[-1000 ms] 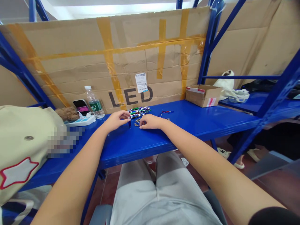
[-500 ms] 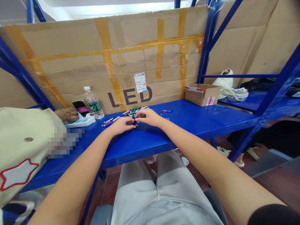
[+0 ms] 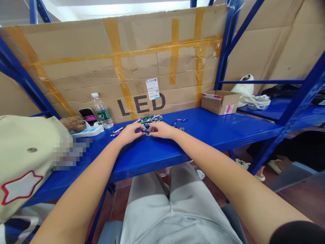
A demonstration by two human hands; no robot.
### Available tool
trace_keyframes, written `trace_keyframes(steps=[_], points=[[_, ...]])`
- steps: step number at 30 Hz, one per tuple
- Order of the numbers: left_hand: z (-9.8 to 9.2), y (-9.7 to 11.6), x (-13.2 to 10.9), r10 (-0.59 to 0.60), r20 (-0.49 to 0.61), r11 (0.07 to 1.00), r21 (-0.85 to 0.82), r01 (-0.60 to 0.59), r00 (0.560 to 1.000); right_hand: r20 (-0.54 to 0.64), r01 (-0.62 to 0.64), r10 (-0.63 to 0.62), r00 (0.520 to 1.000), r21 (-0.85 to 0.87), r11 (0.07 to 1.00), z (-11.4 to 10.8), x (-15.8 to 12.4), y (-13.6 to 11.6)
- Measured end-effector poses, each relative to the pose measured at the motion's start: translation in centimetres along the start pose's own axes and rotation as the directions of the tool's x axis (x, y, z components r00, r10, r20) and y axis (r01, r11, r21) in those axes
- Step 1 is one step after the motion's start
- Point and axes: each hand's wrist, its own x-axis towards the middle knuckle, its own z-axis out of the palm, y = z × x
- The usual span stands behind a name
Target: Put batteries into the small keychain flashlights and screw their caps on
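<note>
My left hand [image 3: 132, 133] and my right hand [image 3: 160, 130] meet over the front part of the blue tabletop, fingertips almost touching. Both are closed in a pinch. Between them is a small metallic-looking bit [image 3: 147, 134], too small to name, and the fingers partly hide it. Right behind the hands lies a pile of shiny slim, pen-like pieces [image 3: 152, 118] in green, red, blue and silver. A few more such pieces [image 3: 117, 133] lie to the left of my left hand. Red and blue carabiner-like clips [image 3: 180, 120] rest beyond my right hand.
A water bottle [image 3: 103, 112], a phone [image 3: 88, 115] and a white power strip [image 3: 88, 132] stand at the back left. A beige bag [image 3: 30, 135] covers the left end. An opened cardboard box [image 3: 219, 102] sits at the back right, before a cardboard wall [image 3: 142, 71].
The dark blue piece seen between my fingertips before no longer shows there. My right hand has lowered slightly, uncovering more of the pile. My left hand has shifted slightly.
</note>
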Motion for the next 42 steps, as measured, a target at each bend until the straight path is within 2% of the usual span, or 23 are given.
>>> trace_keyframes(steps=[4,9,13,16,19,22,25,28,34,38,42], points=[[0.0,-0.3,0.1,0.03,-0.025,0.999,0.028,-0.029,0.999,0.048,-0.005,0.013,0.999,-0.17,0.985,0.6,0.2,-0.2],[0.1,-0.4,0.1,0.035,-0.013,0.999,0.04,-0.035,0.999,0.084,-0.029,0.048,0.995,-0.213,0.977,0.8,0.3,-0.5],[0.1,-0.5,0.0,0.023,0.004,0.999,0.033,-0.023,1.0,0.045,-0.055,0.064,0.997,-0.183,0.982,0.8,0.2,-0.4],[0.1,-0.5,0.0,0.019,0.001,0.999,0.037,-0.019,1.0,0.032,-0.025,0.03,0.999,-0.163,0.986,0.9,0.2,-0.4],[0.0,-0.5,0.1,0.031,-0.014,0.999,0.045,-0.03,0.999,-0.057,-0.016,0.006,0.998,-0.178,0.984,0.8,0.1,-0.9],[-0.1,-0.5,0.1,0.04,-0.013,0.998,0.05,-0.039,0.999,-0.143,0.053,-0.091,0.986,-0.251,0.967,0.5,0.0,-1.7],[-0.1,-0.6,0.1,0.051,-0.006,0.997,0.052,-0.051,0.999,-0.096,0.21,-0.258,0.961,-0.349,0.913,0.3,0.0,-2.4],[-0.1,-0.7,0.1,0.052,-0.006,0.997,0.058,-0.051,0.999,-0.035,0.278,-0.324,0.945,-0.433,0.858,0.3,0.0,-2.7],[-0.1,-0.6,0.1,0.049,-0.005,0.997,0.057,-0.049,0.999,-0.084,0.124,-0.194,0.977,-0.516,0.848,0.1,-0.2,-3.0],[0.0,-0.5,0.0,0.04,-0.007,0.997,0.059,-0.039,0.999,-0.047,0.186,-0.248,0.968,-0.535,0.824,-0.1,-0.2,-2.9],[0.1,-0.6,0.0,0.028,0.004,0.998,0.051,-0.028,1.0,-0.033,0.189,-0.254,0.967,-0.578,0.794,0.1,-0.1,-2.8]])
